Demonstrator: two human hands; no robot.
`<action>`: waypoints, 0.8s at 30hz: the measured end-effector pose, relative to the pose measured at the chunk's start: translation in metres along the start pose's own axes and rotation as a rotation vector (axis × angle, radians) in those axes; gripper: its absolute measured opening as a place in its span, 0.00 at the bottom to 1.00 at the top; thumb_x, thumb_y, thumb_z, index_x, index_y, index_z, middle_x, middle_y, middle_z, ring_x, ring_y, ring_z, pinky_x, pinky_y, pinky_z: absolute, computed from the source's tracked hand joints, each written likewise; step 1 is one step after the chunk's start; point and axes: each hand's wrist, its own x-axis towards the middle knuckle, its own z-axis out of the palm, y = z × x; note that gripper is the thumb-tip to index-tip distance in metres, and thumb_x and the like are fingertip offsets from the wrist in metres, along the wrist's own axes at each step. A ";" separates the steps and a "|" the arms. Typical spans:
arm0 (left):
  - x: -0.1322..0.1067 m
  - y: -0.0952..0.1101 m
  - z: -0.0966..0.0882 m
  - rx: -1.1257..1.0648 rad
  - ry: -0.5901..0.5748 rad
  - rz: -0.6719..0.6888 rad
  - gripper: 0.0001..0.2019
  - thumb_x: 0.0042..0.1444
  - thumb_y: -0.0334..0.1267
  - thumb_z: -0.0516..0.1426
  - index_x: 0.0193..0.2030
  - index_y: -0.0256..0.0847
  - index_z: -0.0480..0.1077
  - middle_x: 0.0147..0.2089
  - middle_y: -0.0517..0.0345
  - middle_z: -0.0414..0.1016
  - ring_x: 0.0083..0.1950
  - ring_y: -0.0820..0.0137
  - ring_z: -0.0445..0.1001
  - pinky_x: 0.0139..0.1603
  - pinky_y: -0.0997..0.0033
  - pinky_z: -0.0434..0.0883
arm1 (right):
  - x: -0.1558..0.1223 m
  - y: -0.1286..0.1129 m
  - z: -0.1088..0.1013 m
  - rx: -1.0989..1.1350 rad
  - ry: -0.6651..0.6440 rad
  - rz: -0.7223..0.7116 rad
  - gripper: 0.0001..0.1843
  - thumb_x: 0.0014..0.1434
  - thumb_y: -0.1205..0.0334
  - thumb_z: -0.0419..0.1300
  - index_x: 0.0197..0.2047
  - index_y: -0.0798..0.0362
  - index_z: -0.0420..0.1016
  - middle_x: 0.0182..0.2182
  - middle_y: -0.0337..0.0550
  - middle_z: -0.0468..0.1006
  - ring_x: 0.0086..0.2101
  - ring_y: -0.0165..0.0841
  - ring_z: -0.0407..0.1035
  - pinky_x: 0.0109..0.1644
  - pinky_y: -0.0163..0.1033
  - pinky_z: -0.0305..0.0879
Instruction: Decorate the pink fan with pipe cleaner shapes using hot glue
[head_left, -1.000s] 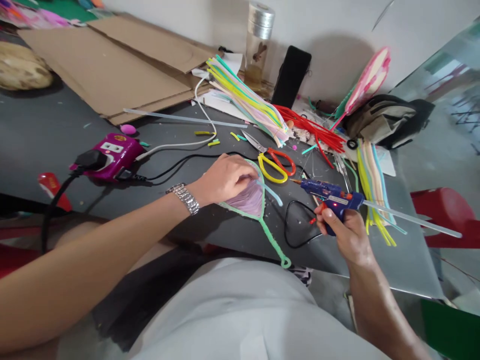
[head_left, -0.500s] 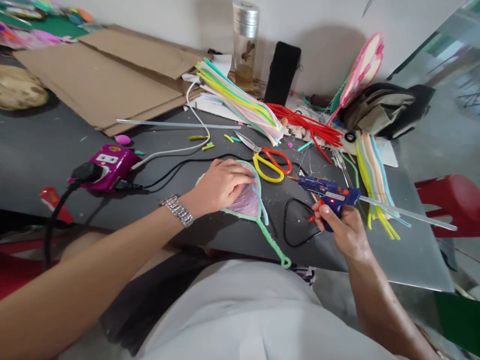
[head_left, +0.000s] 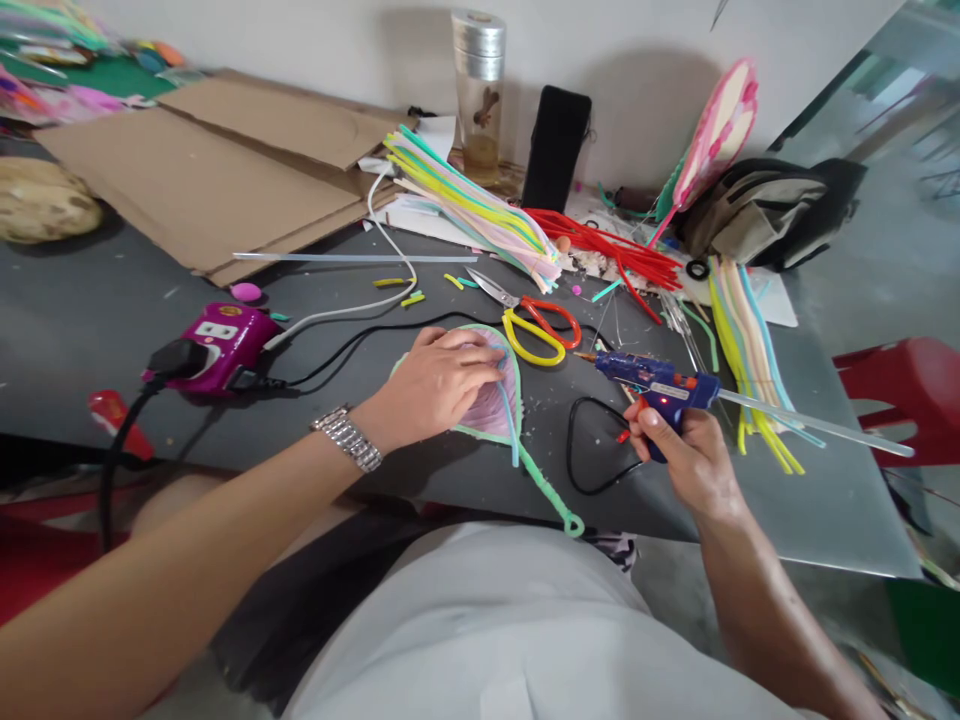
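Observation:
My left hand (head_left: 436,384) lies on a fan-shaped craft piece (head_left: 495,410) of lilac pipe cleaners with a green rim and a green looped handle (head_left: 551,495). Its fingers pinch a light-blue pipe cleaner (head_left: 511,420) against the piece's right edge. My right hand (head_left: 682,455) is closed round a blue hot glue gun (head_left: 651,382), held a little above the dark table (head_left: 90,320); its nozzle points left toward the craft piece, a clear glue stick (head_left: 817,425) juts from its back, and its red light glows.
Yellow and red scissors (head_left: 536,322) lie just beyond the craft piece. Bundles of coloured pipe cleaners (head_left: 480,205), a jar (head_left: 478,95), a black phone (head_left: 553,148) and a bag (head_left: 757,212) stand at the back. A magenta power strip (head_left: 217,345) and cardboard (head_left: 217,165) are left.
My left hand has pressed the light-blue pipe cleaner down along the craft piece's right edge, so its free end now points toward me. The glue gun has hardly moved.

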 end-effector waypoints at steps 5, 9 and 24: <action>0.003 0.002 0.003 0.013 0.023 -0.055 0.15 0.69 0.36 0.51 0.48 0.49 0.80 0.59 0.57 0.81 0.62 0.57 0.72 0.60 0.50 0.60 | 0.000 -0.001 -0.002 0.047 -0.017 -0.008 0.19 0.63 0.44 0.65 0.38 0.52 0.79 0.21 0.35 0.71 0.22 0.29 0.66 0.36 0.40 0.70; 0.010 0.007 0.009 -0.016 0.103 -0.165 0.10 0.67 0.39 0.57 0.38 0.47 0.81 0.53 0.57 0.84 0.58 0.57 0.75 0.56 0.50 0.62 | 0.001 0.000 -0.003 0.057 0.012 -0.011 0.19 0.63 0.43 0.65 0.36 0.53 0.78 0.21 0.36 0.71 0.23 0.30 0.66 0.32 0.39 0.68; 0.016 0.007 0.010 0.100 0.082 -0.104 0.08 0.65 0.42 0.59 0.40 0.45 0.81 0.53 0.54 0.83 0.57 0.54 0.71 0.55 0.48 0.62 | 0.000 0.007 -0.004 0.081 0.011 -0.031 0.16 0.65 0.47 0.65 0.37 0.52 0.79 0.22 0.36 0.73 0.23 0.29 0.66 0.34 0.38 0.66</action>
